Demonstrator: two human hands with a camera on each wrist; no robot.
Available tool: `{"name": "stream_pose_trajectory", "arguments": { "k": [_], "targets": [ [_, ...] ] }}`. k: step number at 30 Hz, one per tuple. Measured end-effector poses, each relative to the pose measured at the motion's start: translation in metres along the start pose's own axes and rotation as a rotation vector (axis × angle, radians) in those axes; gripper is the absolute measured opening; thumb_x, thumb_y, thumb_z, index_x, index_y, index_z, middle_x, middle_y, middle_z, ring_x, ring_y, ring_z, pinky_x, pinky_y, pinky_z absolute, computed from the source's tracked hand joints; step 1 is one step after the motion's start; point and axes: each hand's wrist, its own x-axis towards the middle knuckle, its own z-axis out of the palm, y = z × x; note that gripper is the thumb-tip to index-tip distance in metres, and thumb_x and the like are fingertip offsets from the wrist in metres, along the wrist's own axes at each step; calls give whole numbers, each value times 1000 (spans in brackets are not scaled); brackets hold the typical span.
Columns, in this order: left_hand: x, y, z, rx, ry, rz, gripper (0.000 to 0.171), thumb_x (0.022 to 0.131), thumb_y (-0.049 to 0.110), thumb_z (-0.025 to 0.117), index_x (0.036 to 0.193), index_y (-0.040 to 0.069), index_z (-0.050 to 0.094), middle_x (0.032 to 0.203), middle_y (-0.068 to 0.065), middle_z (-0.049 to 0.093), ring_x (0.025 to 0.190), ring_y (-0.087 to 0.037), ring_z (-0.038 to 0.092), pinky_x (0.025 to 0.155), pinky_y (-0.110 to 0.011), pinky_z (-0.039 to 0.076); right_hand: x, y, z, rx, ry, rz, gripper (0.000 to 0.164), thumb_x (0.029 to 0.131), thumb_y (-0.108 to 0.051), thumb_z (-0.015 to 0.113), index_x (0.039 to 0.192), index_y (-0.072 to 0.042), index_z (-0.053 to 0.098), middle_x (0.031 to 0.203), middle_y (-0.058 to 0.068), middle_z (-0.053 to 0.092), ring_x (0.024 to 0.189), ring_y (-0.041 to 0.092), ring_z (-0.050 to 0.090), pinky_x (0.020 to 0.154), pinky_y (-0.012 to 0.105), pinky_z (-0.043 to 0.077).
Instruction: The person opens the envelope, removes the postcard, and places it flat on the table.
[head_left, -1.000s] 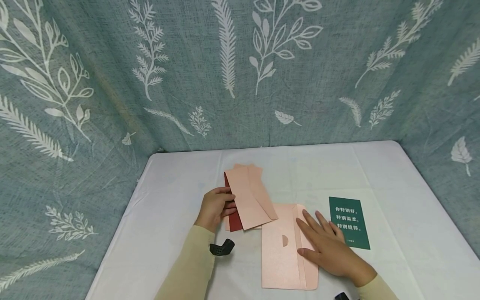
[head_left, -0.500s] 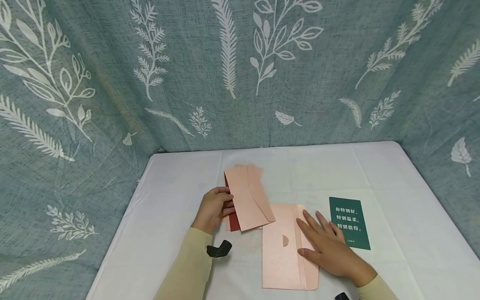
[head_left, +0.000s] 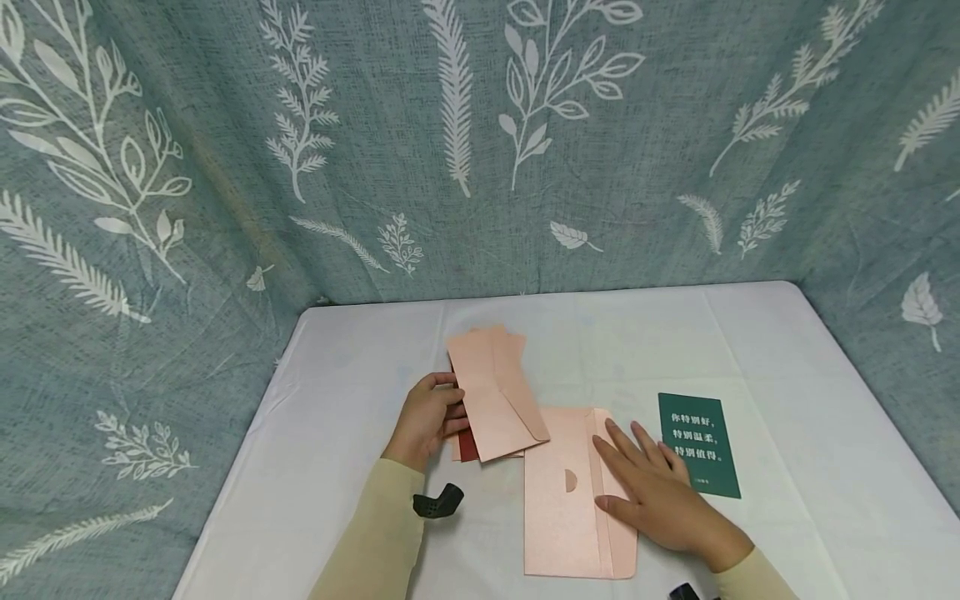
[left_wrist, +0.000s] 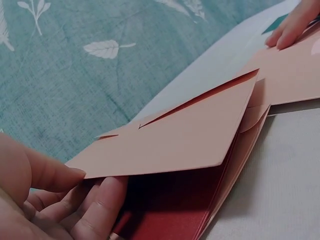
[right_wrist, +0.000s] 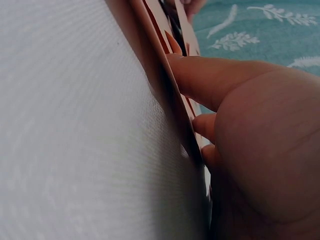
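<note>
My left hand (head_left: 422, 423) pinches the left edge of a pink envelope (head_left: 487, 396), thumb on top and fingers underneath. In the left wrist view this envelope tilts up over a dark red sheet (left_wrist: 172, 202), and more pink paper shows below that. A second pink envelope (head_left: 551, 533), with a half-round mark, lies flat on the table nearer to me. On its right-hand flap rests my right hand (head_left: 660, 504), fingers spread and fairly straight. The lifted envelope's lower corner overlaps the flat one's top left in the head view.
A dark green card (head_left: 708, 412) with white writing lies just right of the right hand, whose fingers overlap its left edge. White cloth (head_left: 352, 358) covers the table, and a leaf-patterned curtain (head_left: 480, 242) hangs along its back and sides.
My left hand has shifted slightly left with the pink envelope, which now covers more of the red sheet beneath. The right hand stays in place on the flat envelope.
</note>
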Motion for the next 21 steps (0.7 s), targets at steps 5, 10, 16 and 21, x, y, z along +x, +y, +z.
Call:
{"name": "stream_pose_trajectory", "arguments": {
  "k": [5,10,16,21],
  "targets": [
    [-2,0,-1,9,-20,14,33,107,1,59,140,-1,55,108,-18,70,85,-23,73,68,-34,62,0,-1,-1,9,-1,-1,78,106,-48,69,171,-15,40,180,11,20,163,47,3,117,74,0],
    [-5,0,-1,14,-53,29,33,106,1,61,139,-2,56,106,-18,70,84,-23,72,67,-35,62,0,-1,-1,8,1,-1,79,106,-48,68,171,-15,39,180,11,20,163,47,3,117,74,0],
    [-9,0,1,17,-76,36,31,104,-1,62,134,-3,57,99,-17,69,79,-23,70,64,-34,62,-1,-1,-1,14,4,-6,78,106,-48,69,170,-14,40,180,11,20,163,47,3,116,74,0],
    [-13,-1,2,34,-105,27,30,102,-2,62,132,-2,58,99,-16,69,78,-24,70,63,-33,61,-1,-2,-1,14,4,-5,78,106,-47,69,170,-14,40,179,11,20,163,47,3,116,74,0]
  ]
}}
